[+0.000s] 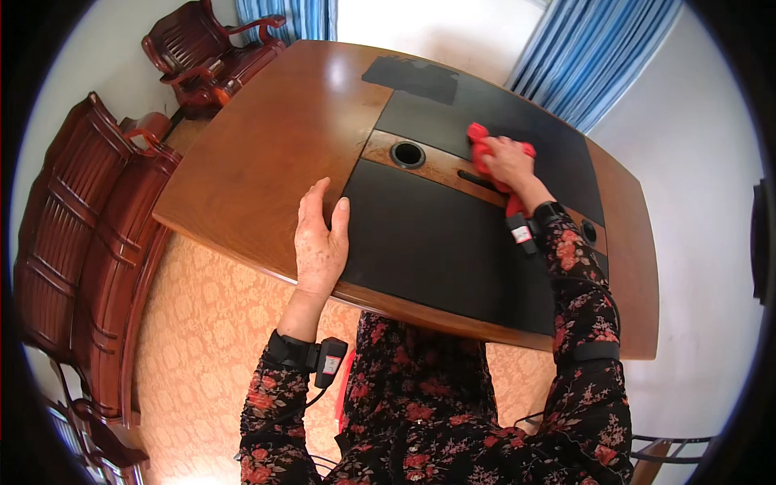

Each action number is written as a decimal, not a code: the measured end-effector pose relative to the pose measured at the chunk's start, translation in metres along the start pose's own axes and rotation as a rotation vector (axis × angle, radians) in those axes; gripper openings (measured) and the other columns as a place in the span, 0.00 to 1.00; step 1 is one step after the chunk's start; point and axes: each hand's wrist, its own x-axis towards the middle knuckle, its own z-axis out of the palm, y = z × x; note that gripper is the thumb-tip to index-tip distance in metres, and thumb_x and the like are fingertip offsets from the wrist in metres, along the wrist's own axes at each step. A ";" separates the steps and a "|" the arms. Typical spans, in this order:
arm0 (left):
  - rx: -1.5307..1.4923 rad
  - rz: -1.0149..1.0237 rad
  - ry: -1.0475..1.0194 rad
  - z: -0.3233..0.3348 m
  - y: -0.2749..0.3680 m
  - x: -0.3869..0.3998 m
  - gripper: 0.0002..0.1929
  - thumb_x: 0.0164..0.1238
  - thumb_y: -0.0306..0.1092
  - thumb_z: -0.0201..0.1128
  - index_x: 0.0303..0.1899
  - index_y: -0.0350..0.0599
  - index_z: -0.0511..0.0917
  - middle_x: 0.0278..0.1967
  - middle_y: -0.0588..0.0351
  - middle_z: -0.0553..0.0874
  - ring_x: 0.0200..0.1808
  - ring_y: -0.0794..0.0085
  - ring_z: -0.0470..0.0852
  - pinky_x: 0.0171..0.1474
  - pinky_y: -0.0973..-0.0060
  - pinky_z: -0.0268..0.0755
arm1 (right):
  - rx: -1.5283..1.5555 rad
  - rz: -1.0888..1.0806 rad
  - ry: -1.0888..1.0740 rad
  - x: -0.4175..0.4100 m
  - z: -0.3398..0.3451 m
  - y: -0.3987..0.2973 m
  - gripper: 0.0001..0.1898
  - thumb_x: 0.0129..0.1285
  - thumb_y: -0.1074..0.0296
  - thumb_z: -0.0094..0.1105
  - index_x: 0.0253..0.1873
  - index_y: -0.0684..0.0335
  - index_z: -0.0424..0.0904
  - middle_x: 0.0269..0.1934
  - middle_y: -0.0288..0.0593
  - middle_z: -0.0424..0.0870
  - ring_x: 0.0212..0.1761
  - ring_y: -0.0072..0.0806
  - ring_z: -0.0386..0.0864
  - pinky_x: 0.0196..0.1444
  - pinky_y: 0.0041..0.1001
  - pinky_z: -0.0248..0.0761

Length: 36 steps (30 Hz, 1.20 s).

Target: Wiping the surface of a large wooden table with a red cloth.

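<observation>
My right hand [508,162] presses a bunched red cloth [479,133] onto the far black panel of the wooden table [260,139]. Part of the cloth trails below the palm, towards my wrist. Over the near left side of the tabletop is my left hand [320,239], holding nothing, its thumb apart from the fingers. It lies beside the near black panel [436,248]; whether it touches the wood I cannot tell. Between the two panels runs a wooden strip with a round black-rimmed hole [407,155] and a dark slot [476,179].
A dark patch [412,79] with ragged edges marks the far side of the tabletop. Carved wooden seats [91,260] line the left wall. Blue striped curtains [597,54] hang beyond the table. Black devices with cables are strapped to both my wrists.
</observation>
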 end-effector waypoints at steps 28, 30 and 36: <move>0.186 0.057 -0.044 -0.002 -0.010 -0.002 0.18 0.72 0.38 0.59 0.57 0.36 0.74 0.52 0.40 0.80 0.54 0.46 0.79 0.56 0.60 0.73 | 0.104 -0.077 0.034 -0.011 -0.010 -0.087 0.20 0.66 0.53 0.54 0.59 0.54 0.73 0.58 0.46 0.75 0.64 0.46 0.69 0.57 0.53 0.68; 0.198 0.031 -0.049 -0.009 -0.011 -0.004 0.18 0.72 0.37 0.60 0.56 0.36 0.74 0.53 0.40 0.80 0.54 0.46 0.78 0.57 0.61 0.72 | 0.133 -0.335 0.068 -0.038 -0.011 -0.088 0.20 0.66 0.53 0.55 0.59 0.52 0.73 0.58 0.44 0.75 0.64 0.45 0.69 0.56 0.54 0.67; 0.166 0.083 -0.058 -0.011 -0.007 -0.006 0.17 0.71 0.36 0.60 0.56 0.36 0.75 0.52 0.40 0.80 0.54 0.47 0.79 0.57 0.61 0.73 | 0.187 -0.257 0.091 -0.161 -0.039 0.020 0.20 0.59 0.66 0.60 0.57 0.56 0.77 0.58 0.45 0.77 0.62 0.44 0.71 0.63 0.42 0.66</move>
